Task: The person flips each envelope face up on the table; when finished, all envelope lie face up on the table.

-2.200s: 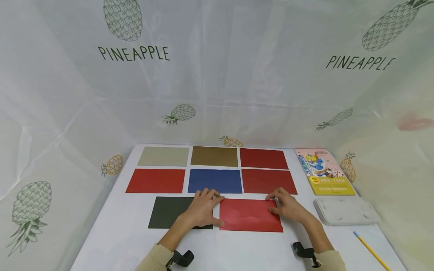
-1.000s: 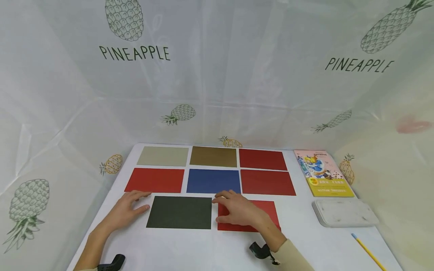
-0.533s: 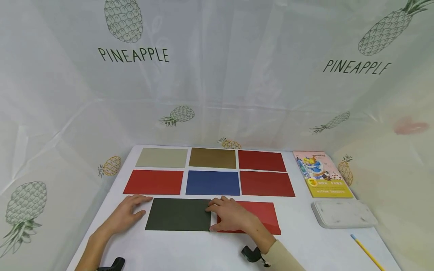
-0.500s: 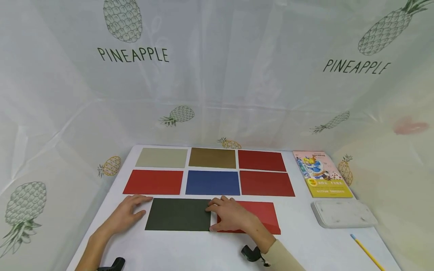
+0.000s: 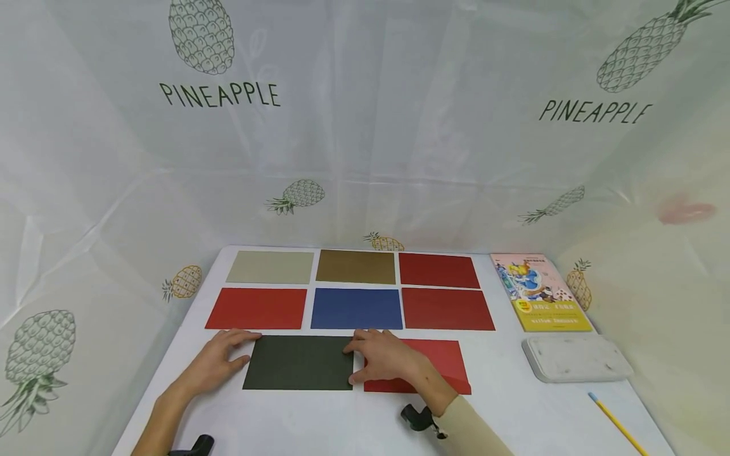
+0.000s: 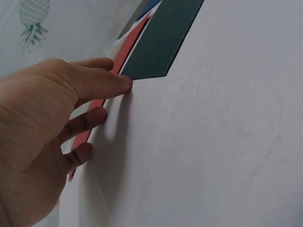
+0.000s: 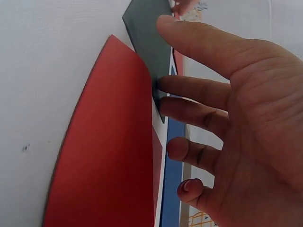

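Note:
A dark green sheet of card [image 5: 299,362] lies flat in the front row on the white table. Beside its left edge is my left hand [image 5: 213,362], fingers extended, with the index fingertip at the far left corner. The left wrist view shows that fingertip at the corner of the green sheet [image 6: 161,42]. My right hand [image 5: 388,358] reaches over the red sheet [image 5: 441,361] to the green sheet's right edge, its fingertips on or just over it. In the right wrist view its fingers [image 7: 194,90] are spread and grip nothing. The red sheet's near edge bends up slightly.
Behind lie two rows of sheets: red [image 5: 255,308], blue [image 5: 356,308] and dark red [image 5: 447,309], then beige [image 5: 270,267], gold-brown [image 5: 356,266] and dark red [image 5: 439,270]. At the right are a book [image 5: 542,291], a whitish case [image 5: 576,358] and a yellow pencil [image 5: 617,423].
Both hands have left the sides of the front red sheet and moved left to the dark green one. Lately the left hand has edged rightward to the green corner.

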Motion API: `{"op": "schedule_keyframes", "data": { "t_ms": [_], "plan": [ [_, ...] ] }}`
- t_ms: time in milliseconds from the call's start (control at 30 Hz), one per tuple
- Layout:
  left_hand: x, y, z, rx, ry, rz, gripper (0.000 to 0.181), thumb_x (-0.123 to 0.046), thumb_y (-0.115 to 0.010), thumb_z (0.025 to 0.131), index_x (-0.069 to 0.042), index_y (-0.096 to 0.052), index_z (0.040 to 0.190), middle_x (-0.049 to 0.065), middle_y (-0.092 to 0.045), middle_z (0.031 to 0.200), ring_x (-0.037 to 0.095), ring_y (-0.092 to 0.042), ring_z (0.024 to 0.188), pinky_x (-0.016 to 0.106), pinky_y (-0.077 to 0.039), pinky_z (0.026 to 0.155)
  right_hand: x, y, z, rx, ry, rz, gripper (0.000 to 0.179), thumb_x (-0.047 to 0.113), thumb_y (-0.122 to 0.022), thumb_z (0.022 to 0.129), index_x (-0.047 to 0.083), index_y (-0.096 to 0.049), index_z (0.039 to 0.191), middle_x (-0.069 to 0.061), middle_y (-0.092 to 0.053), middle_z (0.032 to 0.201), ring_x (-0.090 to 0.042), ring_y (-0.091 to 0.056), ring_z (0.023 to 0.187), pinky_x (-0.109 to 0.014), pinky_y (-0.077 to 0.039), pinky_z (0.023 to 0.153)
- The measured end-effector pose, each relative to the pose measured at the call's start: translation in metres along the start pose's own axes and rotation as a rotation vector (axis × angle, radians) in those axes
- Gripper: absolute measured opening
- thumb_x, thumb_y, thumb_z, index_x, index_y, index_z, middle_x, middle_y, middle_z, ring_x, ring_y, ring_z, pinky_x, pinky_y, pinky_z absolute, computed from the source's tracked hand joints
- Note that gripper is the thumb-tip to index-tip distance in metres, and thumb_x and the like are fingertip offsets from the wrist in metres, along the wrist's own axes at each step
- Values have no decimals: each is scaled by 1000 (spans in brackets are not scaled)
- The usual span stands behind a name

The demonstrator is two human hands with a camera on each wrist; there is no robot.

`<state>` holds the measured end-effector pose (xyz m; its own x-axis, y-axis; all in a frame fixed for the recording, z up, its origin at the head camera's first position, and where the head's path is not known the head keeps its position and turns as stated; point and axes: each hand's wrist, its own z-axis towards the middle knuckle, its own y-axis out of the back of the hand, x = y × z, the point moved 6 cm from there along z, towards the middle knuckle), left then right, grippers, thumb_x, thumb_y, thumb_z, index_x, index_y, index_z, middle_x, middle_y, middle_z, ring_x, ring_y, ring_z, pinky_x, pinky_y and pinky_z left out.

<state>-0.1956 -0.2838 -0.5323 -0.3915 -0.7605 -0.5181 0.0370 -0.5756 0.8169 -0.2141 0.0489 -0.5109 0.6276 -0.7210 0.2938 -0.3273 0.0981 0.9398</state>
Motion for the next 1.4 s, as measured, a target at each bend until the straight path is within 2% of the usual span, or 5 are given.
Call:
{"op": "schedule_keyframes", "data": {
  "t_ms": [367,500,633,867,1400],
  "plan": [
    [4,-2,-5,25,95,-69,54,0,-79,82,-21,-68,130,-6,-67,126,13,-57,101,35,-50,86,0,0,2,6,-2,13,56,53,-80,79,30,-69,129,11,-60,118,-8,-56,109,-46,-49,92],
    [5,2,-5,-32,111,-94,54,2,-76,83,-24,-67,130,-8,-67,121,9,-54,97,30,-47,82,0,0,2,4,1,15,56,53,-80,79,30,-69,129,11,-59,116,-5,-55,104,-41,-49,87],
    [2,10,-1,-119,90,-142,53,2,-76,84,-25,-68,128,-9,-69,113,7,-51,89,28,-39,76,-1,-1,2,-1,-4,29,58,53,-81,77,31,-68,130,11,-59,117,-5,-55,103,-40,-49,87],
    [-4,14,5,-178,30,-162,49,-2,-82,80,-22,-71,124,-3,-70,111,8,-51,84,28,-38,75,-1,-5,2,-6,3,42,64,58,-81,75,31,-66,132,11,-56,117,-3,-53,101,-34,-47,84],
    [-10,18,10,-190,-5,-133,53,2,-84,75,-24,-72,120,-9,-67,111,14,-54,85,22,-46,72,19,-10,4,-53,6,-110,75,63,-84,68,31,-61,132,6,-50,111,-5,-51,97,-30,-45,82]
  ]
}}
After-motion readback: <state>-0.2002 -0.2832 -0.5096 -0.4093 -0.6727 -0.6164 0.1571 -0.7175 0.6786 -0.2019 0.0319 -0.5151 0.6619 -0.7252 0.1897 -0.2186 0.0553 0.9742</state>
